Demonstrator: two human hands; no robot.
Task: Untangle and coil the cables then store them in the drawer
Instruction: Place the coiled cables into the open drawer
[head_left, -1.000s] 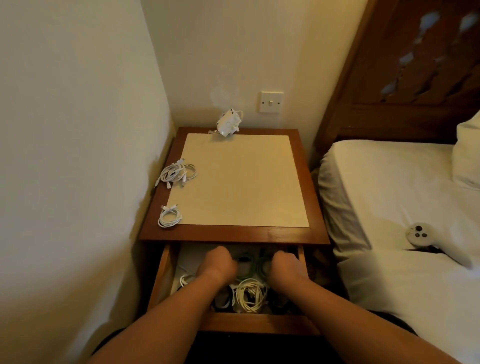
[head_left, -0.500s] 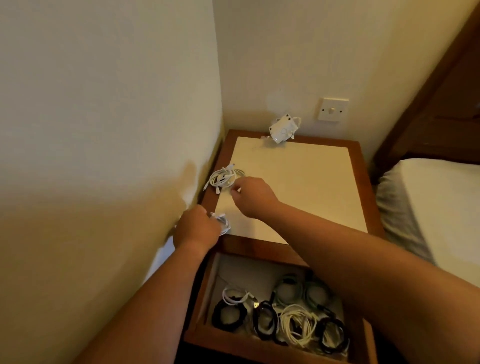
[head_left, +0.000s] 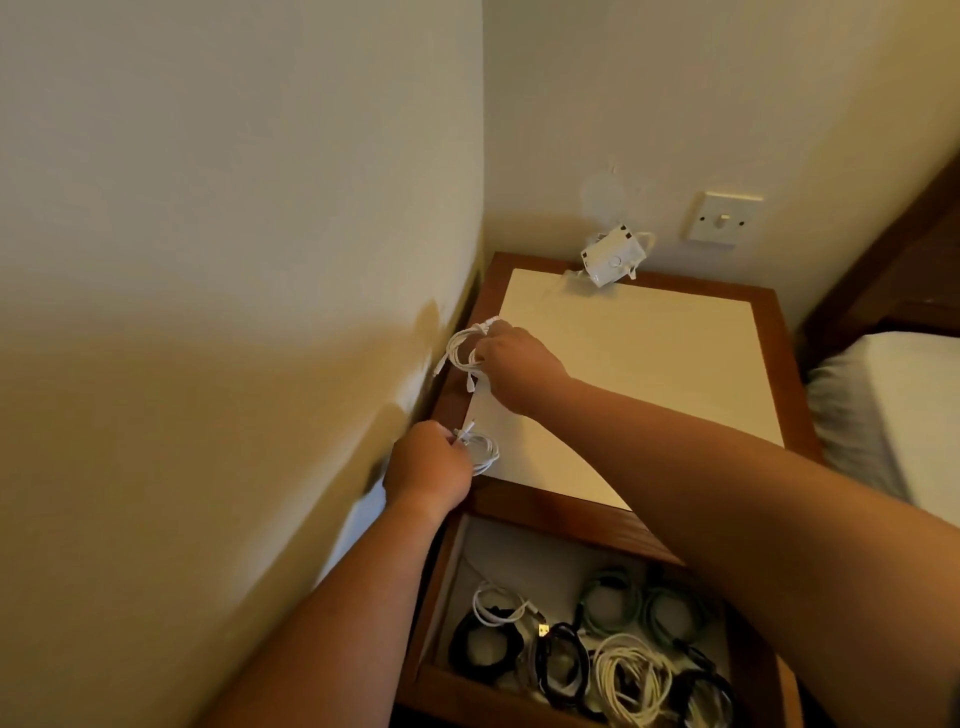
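Left hand (head_left: 428, 467) grips near white coil (head_left: 484, 451); right hand (head_left: 519, 366) grips far coil (head_left: 459, 354).

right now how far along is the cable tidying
Done: several coiled cables lie in the open drawer. In hand: the left hand grips the near white coil, the right hand the far white coil. Left: both coils into the drawer, perhaps the white charger on the nightstand too.

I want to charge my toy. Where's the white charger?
Head view: the white charger sits at the nightstand's back edge, left of the wall switch.
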